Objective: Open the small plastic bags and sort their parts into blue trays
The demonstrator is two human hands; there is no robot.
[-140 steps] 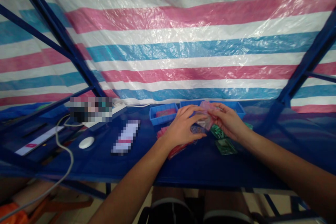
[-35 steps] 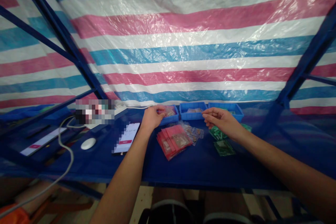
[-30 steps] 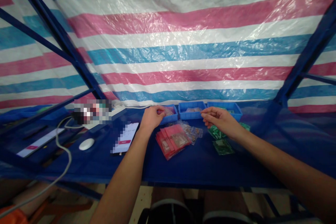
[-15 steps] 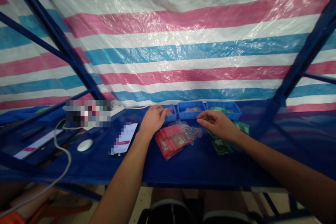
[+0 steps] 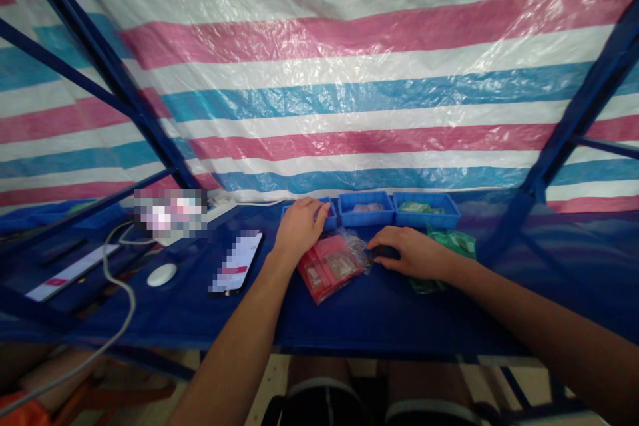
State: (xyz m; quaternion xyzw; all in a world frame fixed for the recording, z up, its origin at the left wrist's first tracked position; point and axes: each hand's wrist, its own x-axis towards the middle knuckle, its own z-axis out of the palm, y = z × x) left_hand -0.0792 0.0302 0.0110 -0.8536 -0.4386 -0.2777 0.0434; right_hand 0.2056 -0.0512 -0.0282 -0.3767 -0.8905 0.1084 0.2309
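As the left hand (image 5: 301, 227) overlaps it, one blue tray (image 5: 332, 219) is mostly hidden.

Passable between both forearms (image 5: 539, 313) along the near bench (image 5: 379, 323), blocked beyond by red plastic bags (image 5: 329, 265) and blue bins (image 5: 367, 219).

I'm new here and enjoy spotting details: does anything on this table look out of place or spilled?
Nothing looks spilled or clearly damaged. It's just slightly untidy: the red packets lie askew on the table, and green packets lie loose outside the blue trays.
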